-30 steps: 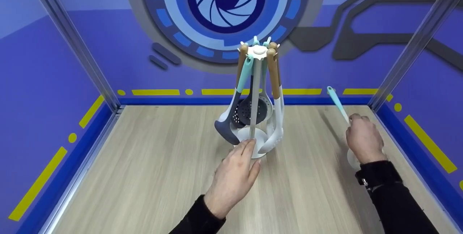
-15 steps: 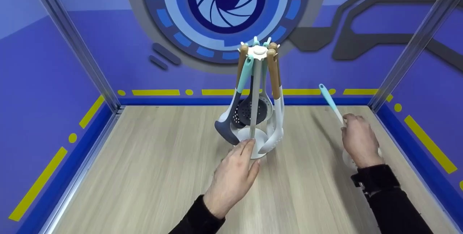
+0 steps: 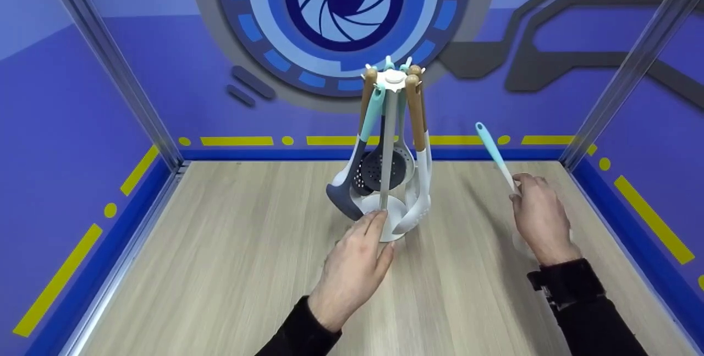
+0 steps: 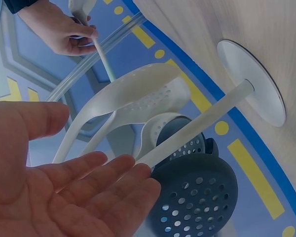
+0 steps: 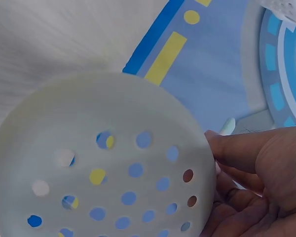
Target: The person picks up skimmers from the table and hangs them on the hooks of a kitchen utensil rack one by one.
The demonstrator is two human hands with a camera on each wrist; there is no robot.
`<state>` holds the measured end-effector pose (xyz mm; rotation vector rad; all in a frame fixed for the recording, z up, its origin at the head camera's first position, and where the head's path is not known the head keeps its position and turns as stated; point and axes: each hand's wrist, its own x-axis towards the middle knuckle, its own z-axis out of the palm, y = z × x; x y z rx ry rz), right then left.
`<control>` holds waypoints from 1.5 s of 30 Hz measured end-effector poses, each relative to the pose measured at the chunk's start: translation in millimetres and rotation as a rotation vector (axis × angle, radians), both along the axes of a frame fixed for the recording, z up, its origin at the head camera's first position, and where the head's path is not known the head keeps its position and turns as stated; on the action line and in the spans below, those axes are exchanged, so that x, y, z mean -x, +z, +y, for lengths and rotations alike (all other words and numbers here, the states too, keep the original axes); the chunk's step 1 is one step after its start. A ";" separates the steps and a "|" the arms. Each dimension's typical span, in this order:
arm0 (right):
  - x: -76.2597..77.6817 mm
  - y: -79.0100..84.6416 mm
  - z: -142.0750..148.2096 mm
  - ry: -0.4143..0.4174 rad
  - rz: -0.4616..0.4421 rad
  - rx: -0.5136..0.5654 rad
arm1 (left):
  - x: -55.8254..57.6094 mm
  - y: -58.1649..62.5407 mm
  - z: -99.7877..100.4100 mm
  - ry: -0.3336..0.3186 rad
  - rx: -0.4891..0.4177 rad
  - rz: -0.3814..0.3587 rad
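Observation:
My right hand (image 3: 542,215) grips a white skimmer (image 5: 113,98) by its shaft, off to the right of a utensil rack. Its mint handle (image 3: 489,144) points up and away, and its round perforated head fills much of the right wrist view. My left hand (image 3: 351,265) is at the foot of the rack's white pole (image 3: 387,163), fingers extended and palm turned towards it. In the left wrist view those fingertips (image 4: 145,170) overlap the pole; contact is hard to tell. The rack's round white base (image 4: 251,84) stands on the table.
Around the rack hang a dark ladle (image 3: 346,196), a dark skimmer (image 3: 379,169), a white perforated spoon (image 3: 421,202) and other utensils with wooden or mint handles. The wooden table (image 3: 231,257) is bounded by blue printed walls (image 3: 137,70) and metal posts (image 3: 621,70).
My right hand has moved left with the skimmer, towards the rack, its handle end rising slightly. My left hand has stayed almost still at the pole.

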<state>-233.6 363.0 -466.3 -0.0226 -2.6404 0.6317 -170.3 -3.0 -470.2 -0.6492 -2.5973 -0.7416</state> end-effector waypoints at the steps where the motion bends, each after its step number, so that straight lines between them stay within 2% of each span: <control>1: -0.9 0.3 -1.3 0.000 0.003 0.003 | 0.0 0.3 0.0 -0.001 -0.002 0.000; 14: -11.8 5.3 -18.6 0.021 0.036 0.028 | -1.0 3.9 -0.2 -0.002 -0.003 0.025; 24: -20.3 10.2 -30.1 0.052 0.073 0.051 | 0.0 8.7 -0.8 -0.017 -0.014 -0.001; 45: -36.5 23.6 -60.6 0.085 0.148 0.101 | 3.7 18.1 -2.9 -0.048 -0.037 0.068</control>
